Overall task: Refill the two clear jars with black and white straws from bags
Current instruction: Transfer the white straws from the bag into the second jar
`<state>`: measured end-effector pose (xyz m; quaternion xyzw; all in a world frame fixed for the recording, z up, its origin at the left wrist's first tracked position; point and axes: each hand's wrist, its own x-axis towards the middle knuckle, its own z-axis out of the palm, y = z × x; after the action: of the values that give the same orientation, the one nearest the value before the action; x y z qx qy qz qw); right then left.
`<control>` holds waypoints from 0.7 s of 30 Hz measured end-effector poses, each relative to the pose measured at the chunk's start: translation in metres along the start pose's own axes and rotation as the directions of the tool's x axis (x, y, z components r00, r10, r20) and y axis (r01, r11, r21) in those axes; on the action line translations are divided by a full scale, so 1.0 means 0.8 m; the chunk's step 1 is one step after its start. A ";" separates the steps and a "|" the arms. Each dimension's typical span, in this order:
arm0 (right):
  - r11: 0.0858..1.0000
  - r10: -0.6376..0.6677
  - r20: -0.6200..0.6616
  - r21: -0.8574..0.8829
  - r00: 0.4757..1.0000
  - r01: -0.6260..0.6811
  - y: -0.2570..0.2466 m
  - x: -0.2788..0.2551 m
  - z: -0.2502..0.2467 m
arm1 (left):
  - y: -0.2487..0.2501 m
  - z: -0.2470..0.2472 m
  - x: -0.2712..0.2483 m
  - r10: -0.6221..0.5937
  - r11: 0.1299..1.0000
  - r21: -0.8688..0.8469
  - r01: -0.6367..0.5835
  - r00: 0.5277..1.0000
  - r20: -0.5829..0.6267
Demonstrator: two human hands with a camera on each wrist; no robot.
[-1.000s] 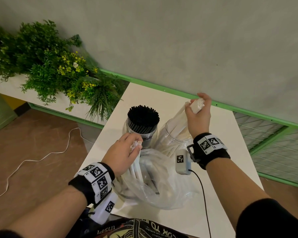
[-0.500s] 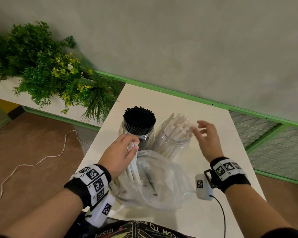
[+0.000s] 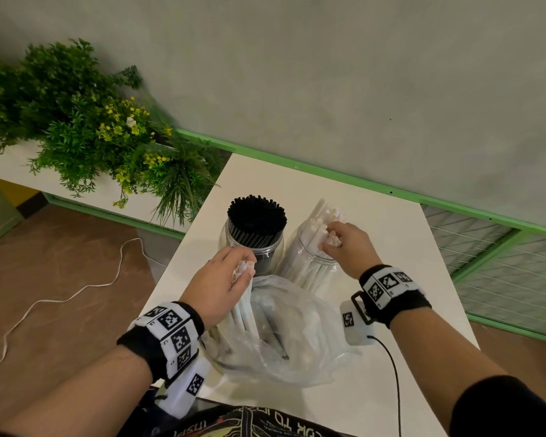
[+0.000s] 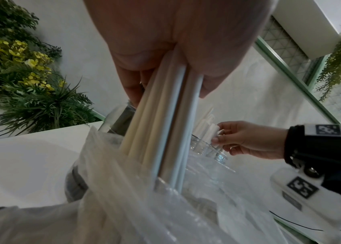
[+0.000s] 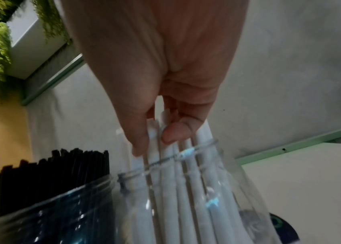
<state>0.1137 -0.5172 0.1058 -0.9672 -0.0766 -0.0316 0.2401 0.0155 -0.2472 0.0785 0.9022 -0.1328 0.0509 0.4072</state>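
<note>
Here the left hand [image 3: 221, 285] pinches a bundle of stiff, light white paper straws [image 3: 245, 305] near their tops; the right hand [image 3: 349, 247] pinches straws standing in the clear plastic jar [image 3: 300, 266].

Soft, even light is falling over the head view, casting only faint shadows on the bench [image 3: 375, 247], and wide-angle bending is curving the edges. Both wrist views are looking dimmer and grainy: the left hand [image 4: 175, 41] is filling the top, blurred, and glare is glinting on the jar [image 5: 186, 165].
</note>
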 end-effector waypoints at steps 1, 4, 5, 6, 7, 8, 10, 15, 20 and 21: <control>1.000 -0.004 0.022 -0.029 1.000 0.005 -0.003 0.006 -0.006 | 0.000 0.000 0.000 -0.002 1.000 0.000 0.002 1.000 0.000; 0.997 -0.013 0.010 -0.080 1.000 0.013 -0.017 0.025 -0.034 | 0.000 0.000 -0.001 -0.005 1.000 0.002 0.005 1.000 0.001; 0.996 -0.014 -0.004 -0.086 1.000 0.014 -0.022 0.033 -0.045 | -0.001 0.000 -0.001 -0.005 1.000 0.005 0.005 1.000 0.000; 0.997 -0.010 -0.015 -0.082 1.000 0.009 -0.027 0.041 -0.056 | -0.001 0.000 -0.001 -0.006 1.000 0.008 0.006 1.000 0.000; 0.998 0.001 -0.023 -0.059 1.000 -0.002 -0.031 0.048 -0.065 | -0.001 0.000 -0.001 -0.007 1.000 0.009 0.007 1.000 -0.001; 0.999 0.013 -0.025 -0.030 1.000 -0.014 -0.034 0.054 -0.071 | -0.001 0.000 -0.001 -0.007 1.000 0.011 0.007 1.000 -0.001; 0.999 0.016 0.005 -0.041 1.000 -0.016 -0.034 0.062 -0.074 | 0.001 0.000 -0.001 -0.005 1.000 0.013 0.005 1.000 -0.002; 0.993 -0.088 -0.058 -0.088 0.994 0.083 -0.015 0.051 -0.043 | 0.000 -0.001 -0.002 -0.005 1.000 0.002 0.005 1.000 -0.003; 0.979 -0.130 -0.420 0.088 0.898 0.183 0.017 0.007 -0.021 | -0.002 -0.002 -0.003 -0.005 1.000 -0.003 0.005 1.000 -0.012; 0.977 -0.122 -0.416 0.113 0.901 0.184 0.024 -0.003 -0.016 | -0.001 -0.002 -0.003 -0.006 1.000 -0.004 0.006 1.000 -0.012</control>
<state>0.1140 -0.5404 0.1080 -0.9097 -0.1029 -0.2450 0.3191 0.0137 -0.2448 0.0784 0.9014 -0.1279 0.0548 0.4101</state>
